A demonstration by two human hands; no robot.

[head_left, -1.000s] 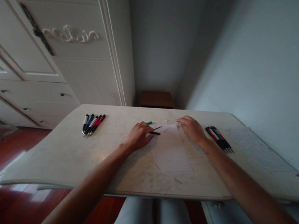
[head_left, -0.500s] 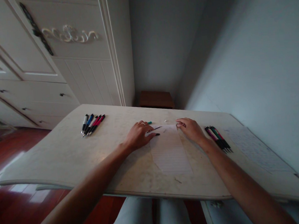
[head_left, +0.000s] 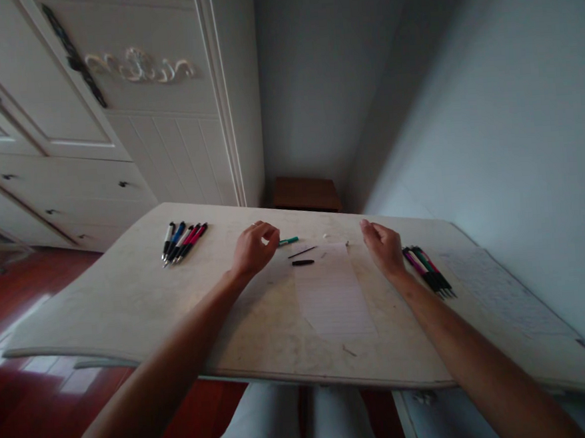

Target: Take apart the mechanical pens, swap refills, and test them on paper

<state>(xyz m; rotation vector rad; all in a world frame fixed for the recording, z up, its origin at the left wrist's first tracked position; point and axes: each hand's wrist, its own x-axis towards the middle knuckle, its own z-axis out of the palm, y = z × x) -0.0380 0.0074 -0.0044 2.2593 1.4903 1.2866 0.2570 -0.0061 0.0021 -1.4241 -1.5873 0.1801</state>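
My left hand (head_left: 255, 249) is held just left of the dismantled pen parts, loosely closed, with a ring on one finger and nothing visible in it. Close by its fingertips lies a green pen barrel (head_left: 289, 241). A thin pen refill (head_left: 302, 251) and a black pen grip (head_left: 303, 263) rest at the upper left part of a lined paper sheet (head_left: 336, 306). At the sheet's upper right corner is a tiny metallic piece (head_left: 347, 243). To the right of it, my right hand (head_left: 382, 245) is curled closed, thumb up, apart from the parts and seemingly holding nothing.
Several pens (head_left: 184, 243) lie grouped at the table's left, and several more (head_left: 429, 273) at the right. A written sheet (head_left: 505, 291) lies by the wall. A small whitish bit (head_left: 326, 235) sits behind the lined paper. A white cabinet (head_left: 167, 141) stands behind.
My left hand has let go of the black grip and drawn back leftward. My right hand has released the tiny metallic piece and moved to the right, fingers curling in.
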